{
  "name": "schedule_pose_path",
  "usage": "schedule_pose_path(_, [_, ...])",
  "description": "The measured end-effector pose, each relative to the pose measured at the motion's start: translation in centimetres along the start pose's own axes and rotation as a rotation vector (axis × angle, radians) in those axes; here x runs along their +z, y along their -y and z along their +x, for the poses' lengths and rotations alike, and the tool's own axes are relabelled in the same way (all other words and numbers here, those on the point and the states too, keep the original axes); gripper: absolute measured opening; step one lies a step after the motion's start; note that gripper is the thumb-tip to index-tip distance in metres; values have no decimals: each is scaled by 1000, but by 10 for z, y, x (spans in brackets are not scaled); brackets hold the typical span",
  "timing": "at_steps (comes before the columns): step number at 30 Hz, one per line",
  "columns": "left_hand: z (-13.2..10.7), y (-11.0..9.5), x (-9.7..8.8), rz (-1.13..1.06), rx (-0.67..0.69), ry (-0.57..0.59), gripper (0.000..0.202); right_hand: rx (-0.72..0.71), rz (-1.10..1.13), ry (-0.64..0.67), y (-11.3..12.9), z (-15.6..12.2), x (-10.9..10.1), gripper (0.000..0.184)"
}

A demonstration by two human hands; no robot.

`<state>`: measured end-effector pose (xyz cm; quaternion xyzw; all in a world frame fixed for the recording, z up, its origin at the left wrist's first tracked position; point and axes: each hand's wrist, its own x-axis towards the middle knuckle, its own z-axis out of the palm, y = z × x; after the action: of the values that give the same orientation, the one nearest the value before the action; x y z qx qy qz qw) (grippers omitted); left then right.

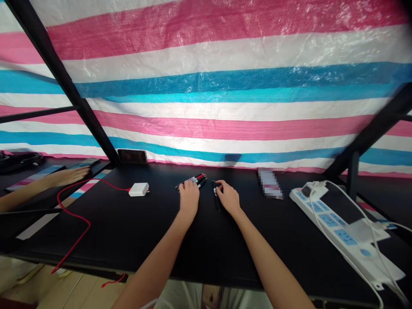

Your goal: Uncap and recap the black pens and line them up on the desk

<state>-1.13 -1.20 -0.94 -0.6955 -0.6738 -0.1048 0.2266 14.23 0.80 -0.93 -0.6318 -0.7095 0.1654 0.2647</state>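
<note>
My left hand (189, 195) rests over a small bunch of pens (201, 177), its fingers curled down onto them. Red, white and black barrels stick out past the fingertips, and the palm hides the rest. To its right, my right hand (229, 198) has thumb and fingers closed at a black pen (217, 204), which lies lengthwise on the black tabletop (206, 244). The two hands are a short gap apart.
A white charger (139, 189) with a red cable (75, 217) lies left; a dark phone (131, 156) leans behind it. Right are a blurred flat packet (270, 183) and a white power strip (346, 240). Another person's hand (74, 175) is far left. Striped sheeting (225, 124) hangs behind.
</note>
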Motion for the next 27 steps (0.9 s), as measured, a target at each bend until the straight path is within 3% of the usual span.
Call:
schedule_pose_path(6, [0, -3, -9, -145, 24, -43, 25, 49, 174, -94, -2, 3, 3, 29])
schedule_pose_path(11, [-1, -10, -18, -254, 118, -83, 25, 92, 747, -143, -8, 13, 8, 48])
schedule_pose_path(17, [-2, -12, -17, -312, 130, -93, 26, 34, 1156, -139, -11, 16, 7, 44])
schedule_pose_path(23, [-2, -10, -15, -326, 123, -109, 25, 37, 1137, -106, -5, 12, 1, 43])
schedule_pose_path(27, [-2, -7, -15, -316, 140, -85, 26, 105, 1121, -214, -9, 14, -1, 45])
